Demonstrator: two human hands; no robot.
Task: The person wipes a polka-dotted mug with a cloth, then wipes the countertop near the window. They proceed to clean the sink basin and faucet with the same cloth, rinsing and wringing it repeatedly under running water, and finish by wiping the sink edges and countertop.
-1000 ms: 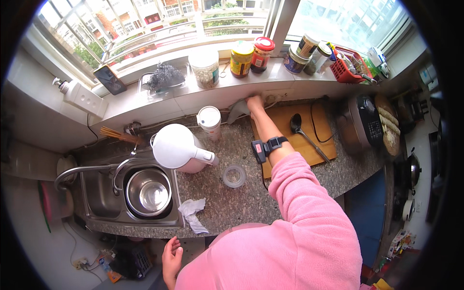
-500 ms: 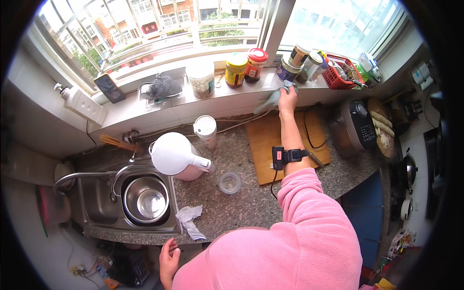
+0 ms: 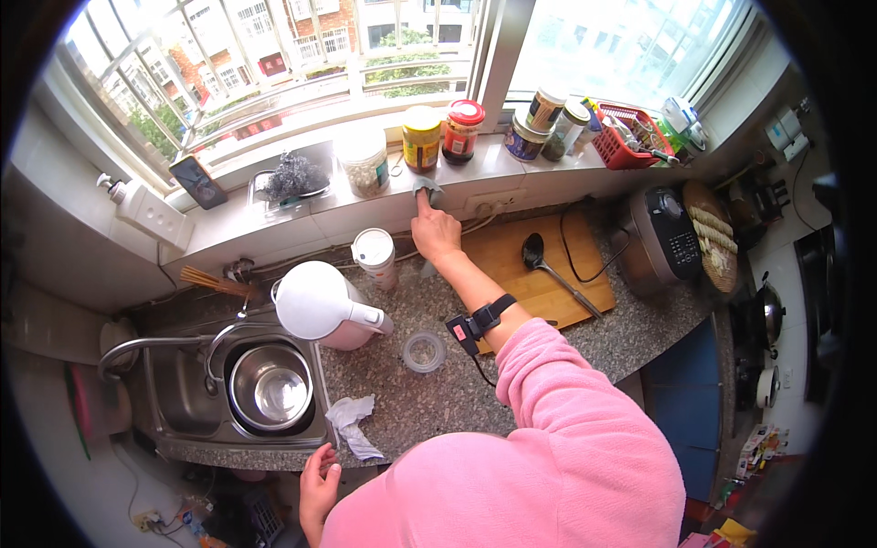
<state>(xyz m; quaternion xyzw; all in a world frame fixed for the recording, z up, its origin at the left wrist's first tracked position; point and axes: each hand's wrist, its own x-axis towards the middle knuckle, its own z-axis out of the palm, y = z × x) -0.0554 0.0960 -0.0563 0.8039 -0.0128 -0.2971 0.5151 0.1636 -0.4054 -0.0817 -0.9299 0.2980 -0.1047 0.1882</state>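
Cloth (image 3: 427, 189), grey-green, one: at the front edge of the windowsill (image 3: 494, 166), upper centre of the frame, just below the yellow-lidded jar (image 3: 421, 146). Its full extent is hidden by the hand.

Right hand (image 3: 437, 233): upper centre, index finger stretched forward onto the cloth, remaining fingers folded; whether the cloth is also pinched cannot be told.

Left hand (image 3: 320, 479): lower left of centre, fingers loosely curled beside the counter edge, nothing seen in it.

Step in hand, as judged: wiping along the sill's front edge. Next move, as judged: calls for steady fingertip pressure and a sideways path, clear of the yellow-lidded jar, the red-lidded jar (image 3: 463, 137) and the white-lidded canister (image 3: 364, 164), all standing close to the stroke.

Below, centre to right: lidded cup (image 3: 375, 260), upright, left of the right hand; wooden cutting board (image 3: 498, 247) carrying a black ladle (image 3: 533, 251).

Differences from the frame half a second earlier: cloth then in front of the dark tin (image 3: 526, 144), farther right along the sill; now left of that place, by the yellow-lidded jar. Forearm then lay across the ladle; now the ladle's bowl and handle show. Left hand keeps its low position. Jars keep their order; the whole view is slightly shifted.
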